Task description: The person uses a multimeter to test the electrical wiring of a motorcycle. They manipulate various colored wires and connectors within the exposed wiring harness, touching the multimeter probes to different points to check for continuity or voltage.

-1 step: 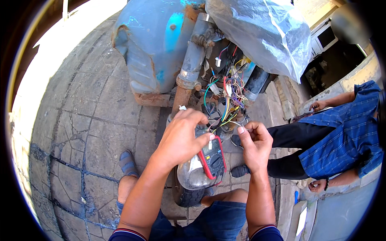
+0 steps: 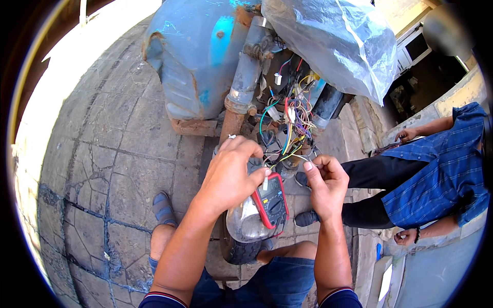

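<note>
My left hand (image 2: 231, 174) pinches a small white connector (image 2: 265, 183) between thumb and fingers, just above a red multimeter (image 2: 272, 203). The meter rests on a shiny metal mudguard (image 2: 244, 226) over a black tyre (image 2: 241, 252). My right hand (image 2: 324, 186) is closed on the end of a thin wire (image 2: 308, 160). That wire comes out of a tangle of coloured wires (image 2: 292, 123) hanging from the open front of a worn blue scooter (image 2: 200, 56). The two hands are close together, with the meter between them.
A clear plastic sheet (image 2: 334, 41) covers the scooter's upper right part. A rusty fork tube (image 2: 241, 97) runs down beside the wires. Another person in a blue checked shirt (image 2: 441, 169) and black trousers crouches at the right. Cracked paving (image 2: 102, 169) lies to the left.
</note>
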`<state>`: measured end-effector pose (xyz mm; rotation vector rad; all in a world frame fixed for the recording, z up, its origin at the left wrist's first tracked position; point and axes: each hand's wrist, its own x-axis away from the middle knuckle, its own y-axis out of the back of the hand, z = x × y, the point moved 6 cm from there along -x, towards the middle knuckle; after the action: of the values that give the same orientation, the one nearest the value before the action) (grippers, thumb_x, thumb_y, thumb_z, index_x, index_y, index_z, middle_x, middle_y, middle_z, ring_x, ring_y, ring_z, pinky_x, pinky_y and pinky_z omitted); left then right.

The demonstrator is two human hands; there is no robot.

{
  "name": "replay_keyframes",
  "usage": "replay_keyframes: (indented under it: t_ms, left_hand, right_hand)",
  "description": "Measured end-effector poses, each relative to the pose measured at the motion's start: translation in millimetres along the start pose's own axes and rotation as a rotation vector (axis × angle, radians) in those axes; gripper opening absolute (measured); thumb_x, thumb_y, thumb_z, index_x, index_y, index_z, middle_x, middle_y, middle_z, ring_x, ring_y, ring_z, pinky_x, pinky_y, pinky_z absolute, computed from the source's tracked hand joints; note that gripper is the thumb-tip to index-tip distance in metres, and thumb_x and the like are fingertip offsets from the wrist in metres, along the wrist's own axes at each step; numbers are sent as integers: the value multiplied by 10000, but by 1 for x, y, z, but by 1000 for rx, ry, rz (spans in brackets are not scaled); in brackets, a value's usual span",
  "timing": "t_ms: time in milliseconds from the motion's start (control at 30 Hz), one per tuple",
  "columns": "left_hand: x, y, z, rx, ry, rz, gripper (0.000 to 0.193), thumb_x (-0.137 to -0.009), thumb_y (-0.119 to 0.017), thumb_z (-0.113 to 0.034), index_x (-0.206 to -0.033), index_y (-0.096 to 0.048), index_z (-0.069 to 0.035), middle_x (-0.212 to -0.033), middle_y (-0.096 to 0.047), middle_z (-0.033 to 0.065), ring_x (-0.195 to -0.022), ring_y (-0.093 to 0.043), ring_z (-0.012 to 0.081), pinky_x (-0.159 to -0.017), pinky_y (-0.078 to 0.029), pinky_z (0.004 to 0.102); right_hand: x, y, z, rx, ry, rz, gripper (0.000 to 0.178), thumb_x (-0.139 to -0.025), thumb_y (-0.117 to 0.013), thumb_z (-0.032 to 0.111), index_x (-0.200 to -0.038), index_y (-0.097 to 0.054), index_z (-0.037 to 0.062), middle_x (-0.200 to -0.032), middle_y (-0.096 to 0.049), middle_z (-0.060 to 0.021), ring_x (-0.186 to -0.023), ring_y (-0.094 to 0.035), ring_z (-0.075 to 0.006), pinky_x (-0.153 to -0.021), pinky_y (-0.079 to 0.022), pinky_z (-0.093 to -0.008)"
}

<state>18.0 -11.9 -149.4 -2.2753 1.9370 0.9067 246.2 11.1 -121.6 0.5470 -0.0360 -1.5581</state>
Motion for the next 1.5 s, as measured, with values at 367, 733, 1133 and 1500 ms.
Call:
replay_keyframes:
  t_ms: [367, 733, 1133, 1500]
  left_hand:
    - [4, 17, 27, 421, 297, -150, 92, -880, -699, -46, -868, -621, 1, -751, -674, 47, -661, -590, 89, -590, -445, 267]
    - [2, 20, 30, 698, 418, -104, 60, -945, -662, -39, -964, -611, -12, -792, -697, 47, -717, -615, 72, -643, -471, 242]
    - [1, 14, 29, 690, 394, -57, 94, -951, -661, -47, -1030, -616, -22, -807, -697, 46, -723, -633, 87, -671, -491, 247]
    - [7, 1, 20, 436, 334, 195, 166, -900, -702, -17, -1050, -641, 20, -872, -710, 35, -787, -639, 72, -696, -508, 264]
  right_hand:
    - [7, 16, -6, -171, -13, -65, 94, -968, -695, 32, -1003, -627, -22, -870, -666, -43, -702, -613, -86, -623, -508, -232]
    - [23, -6, 20, 528, 317, -56, 194, -791, -815, 85, -917, -694, 1, -1111, -646, -144, -964, -650, -266, -811, -525, -352]
    - [31, -45, 50, 230, 229, 61, 205, -839, -812, 89, -971, -711, -32, -813, -653, -101, -633, -607, -144, -582, -493, -281]
    - [14, -75, 33, -94, -100, 170, 175, -965, -710, 114, -1014, -700, -54, -762, -694, -16, -661, -560, -24, -578, -468, -224]
